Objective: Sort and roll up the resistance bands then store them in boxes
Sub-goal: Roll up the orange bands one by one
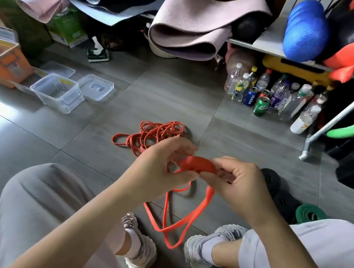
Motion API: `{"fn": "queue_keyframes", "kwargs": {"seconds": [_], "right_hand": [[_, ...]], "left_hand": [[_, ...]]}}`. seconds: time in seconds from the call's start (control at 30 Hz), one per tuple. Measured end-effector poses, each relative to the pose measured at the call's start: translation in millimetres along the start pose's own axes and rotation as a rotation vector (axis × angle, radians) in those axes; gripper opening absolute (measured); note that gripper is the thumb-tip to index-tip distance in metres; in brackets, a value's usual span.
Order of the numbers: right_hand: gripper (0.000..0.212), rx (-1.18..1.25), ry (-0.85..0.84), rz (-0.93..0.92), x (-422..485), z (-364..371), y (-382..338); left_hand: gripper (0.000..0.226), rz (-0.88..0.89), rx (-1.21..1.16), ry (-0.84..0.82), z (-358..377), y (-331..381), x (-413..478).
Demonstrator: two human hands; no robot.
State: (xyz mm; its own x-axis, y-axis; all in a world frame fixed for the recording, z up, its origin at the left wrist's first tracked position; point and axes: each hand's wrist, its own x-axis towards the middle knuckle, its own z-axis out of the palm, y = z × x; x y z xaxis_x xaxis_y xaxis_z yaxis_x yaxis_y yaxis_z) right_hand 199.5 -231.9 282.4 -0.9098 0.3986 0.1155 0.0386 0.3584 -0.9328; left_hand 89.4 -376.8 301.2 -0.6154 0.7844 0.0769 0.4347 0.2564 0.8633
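In the left hand [160, 166], the red band [199, 165] is looking matt, rubbery; beyond, floor tiles [29, 131] are gleaming glossy; boxes [68, 103] are showing clear plastic.

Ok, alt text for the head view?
Left hand and right hand hold the rolled end of an orange band, its loop hanging between the feet. A tangle of orange bands lies beyond, a clear box left, rolled black and green bands right.
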Motion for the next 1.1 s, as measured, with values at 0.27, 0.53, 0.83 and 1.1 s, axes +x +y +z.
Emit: {"fn": "queue_keyframes", "kwargs": {"seconds": [0.27, 0.53, 0.83, 1.1], "right_hand": [[0.018, 0.055, -0.047, -0.031, 8, -6, -15], [0.019, 0.397, 0.078, -0.042, 4, 0, -19], [0.023, -0.029, -0.009, -0.03, 5, -8, -7], [0.02, 0.277, 0.006, 0.0, 8, -7, -13]], "left_hand": [[0.021, 0.077, 0.274, 0.031, -15, 13, 12], [0.024, -0.156, -0.615, 0.12, 4, 15, 7], [0.03, 0.05, 0.13, 0.031, -1, 12, 11], [0.021, 0.0, -0.109, 0.083, -15, 23, 18]]}}
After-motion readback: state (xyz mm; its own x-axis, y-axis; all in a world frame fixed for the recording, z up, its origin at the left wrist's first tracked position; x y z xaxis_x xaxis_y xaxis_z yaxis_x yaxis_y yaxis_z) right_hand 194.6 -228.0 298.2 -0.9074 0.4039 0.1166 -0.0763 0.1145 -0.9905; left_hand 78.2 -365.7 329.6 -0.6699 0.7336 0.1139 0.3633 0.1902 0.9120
